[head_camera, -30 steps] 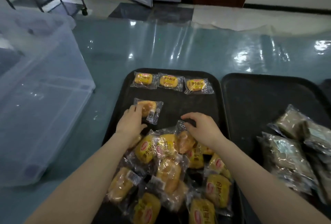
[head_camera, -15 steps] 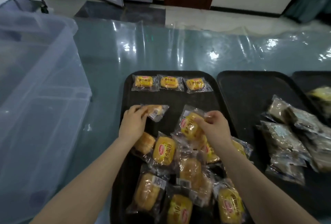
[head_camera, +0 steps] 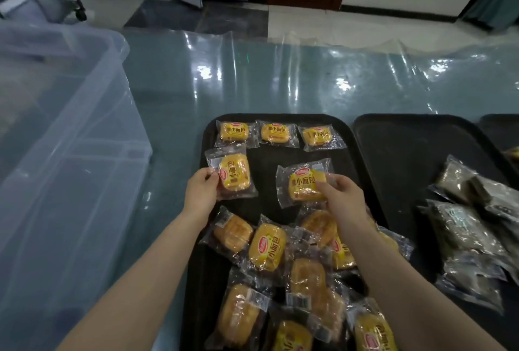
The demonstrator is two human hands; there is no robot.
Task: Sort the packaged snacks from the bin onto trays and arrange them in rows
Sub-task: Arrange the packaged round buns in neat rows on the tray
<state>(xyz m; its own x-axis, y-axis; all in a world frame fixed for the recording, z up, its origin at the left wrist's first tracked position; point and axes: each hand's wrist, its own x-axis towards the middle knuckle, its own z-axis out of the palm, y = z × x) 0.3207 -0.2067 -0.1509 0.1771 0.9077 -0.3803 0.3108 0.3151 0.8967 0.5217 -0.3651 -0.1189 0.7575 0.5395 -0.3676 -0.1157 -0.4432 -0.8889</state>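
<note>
A glossy teal table under wrinkled clear film fronts a tiled floor, dark wooden doors and a white wall. A clear plastic bin sits at its left edge. On the black tray, three yellow bread packets printed 小面包 line the far edge. The left hand pinches another packet near the tray's left edge; the right hand grips a second one mid-tray. More lie heaped at the near edge. Grey-brown packets fill a neighbouring tray.
</note>
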